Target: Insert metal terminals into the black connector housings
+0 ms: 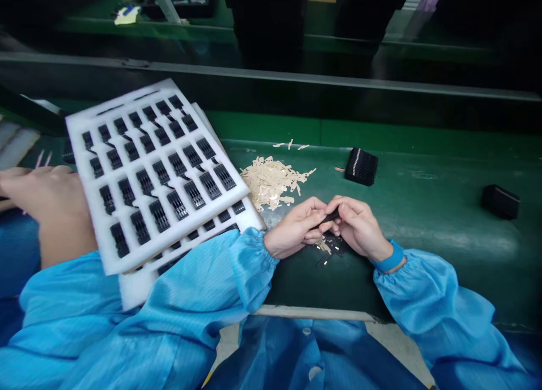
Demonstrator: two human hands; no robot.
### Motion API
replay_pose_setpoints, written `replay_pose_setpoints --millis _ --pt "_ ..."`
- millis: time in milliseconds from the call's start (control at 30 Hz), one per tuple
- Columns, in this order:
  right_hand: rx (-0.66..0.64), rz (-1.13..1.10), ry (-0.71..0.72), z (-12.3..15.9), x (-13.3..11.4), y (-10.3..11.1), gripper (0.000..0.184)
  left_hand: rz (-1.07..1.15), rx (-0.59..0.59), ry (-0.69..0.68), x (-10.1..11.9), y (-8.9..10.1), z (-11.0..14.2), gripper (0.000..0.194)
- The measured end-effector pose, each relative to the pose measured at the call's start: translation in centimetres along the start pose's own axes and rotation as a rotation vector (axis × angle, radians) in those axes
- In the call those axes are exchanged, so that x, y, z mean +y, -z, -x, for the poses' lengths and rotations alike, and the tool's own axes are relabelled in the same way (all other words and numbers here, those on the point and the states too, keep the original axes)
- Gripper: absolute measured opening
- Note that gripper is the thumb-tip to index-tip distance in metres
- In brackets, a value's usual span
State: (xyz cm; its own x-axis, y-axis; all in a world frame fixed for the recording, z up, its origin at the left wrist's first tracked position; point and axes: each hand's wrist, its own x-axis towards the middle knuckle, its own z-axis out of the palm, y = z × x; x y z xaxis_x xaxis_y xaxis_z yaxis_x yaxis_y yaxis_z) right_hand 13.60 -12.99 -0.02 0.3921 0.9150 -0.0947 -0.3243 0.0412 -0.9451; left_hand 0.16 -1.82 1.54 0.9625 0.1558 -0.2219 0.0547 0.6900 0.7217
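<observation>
The person's left hand [296, 227] and right hand [359, 226] make two, with a third hand [44, 206] at the far left edge. One black piece [330, 216] sits between the first two. Two white foam trays [141, 205] lie stacked — the top one carrying four rows of seven black parts [177, 164], twenty-eight in all. Two black blocks [361, 166] lie on the counter [423, 277].

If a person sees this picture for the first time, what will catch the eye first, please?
The white foam tray at the left stands out first, with its rows of black components. Near the centre, the left hand and right hand hold a small black part, just below a pile of pale strips on the green bench.
</observation>
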Motion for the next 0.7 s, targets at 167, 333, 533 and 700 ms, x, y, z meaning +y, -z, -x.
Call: replay_pose_setpoints --millis 167,333,533,700 --pt "0.085 0.09 -0.016 -0.3 -0.3 0.3 0.033 -0.115 0.133 -0.05 -0.1 0.5 -0.4 0.031" --pt "0.06 0.166 -0.175 -0.8 -1.3 0.9 0.029 -0.379 0.292 -0.099 -0.3 1.0 -0.8 0.038" --pt "0.231 -0.07 0.039 -2.0 -1.8 1.4 0.028 -0.195 0.436 -0.117 -0.2 1.0 -1.2 0.054" --pt "0.363 0.591 0.17 -2.2 -1.3 3.1 0.023 -0.214 0.398 -0.117 -0.4 1.1 -1.2 0.05"
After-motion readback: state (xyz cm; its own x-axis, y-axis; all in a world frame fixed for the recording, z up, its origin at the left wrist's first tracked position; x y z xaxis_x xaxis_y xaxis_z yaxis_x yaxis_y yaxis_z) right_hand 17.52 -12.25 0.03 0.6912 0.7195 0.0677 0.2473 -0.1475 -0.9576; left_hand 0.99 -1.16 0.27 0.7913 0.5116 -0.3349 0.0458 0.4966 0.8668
